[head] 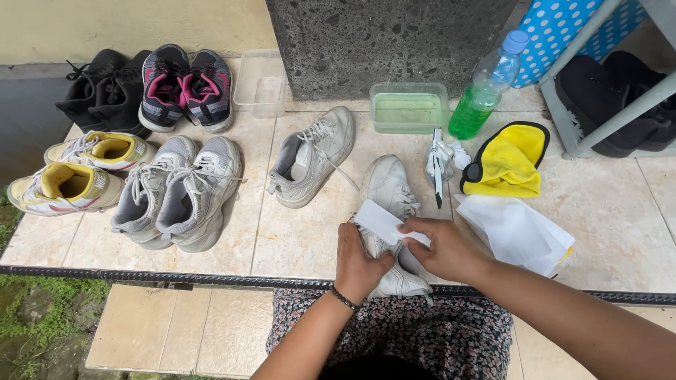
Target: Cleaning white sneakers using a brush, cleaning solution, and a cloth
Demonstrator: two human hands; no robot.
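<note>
My left hand (359,264) clamps the white shoe (391,211) at the tile edge; my right hand (440,246) pinches a wipe (380,219). Pressing hard, I risk pushing the shoe off.

Sneaker (391,211) at the front tile edge under left hand (358,264) and right hand (443,246), its mate (310,158) behind-left, three shoe pairs (127,141) further left, tub (410,107) and bottle (488,88) behind, cloth (510,160) right, paper sheets (517,232) before it
</note>
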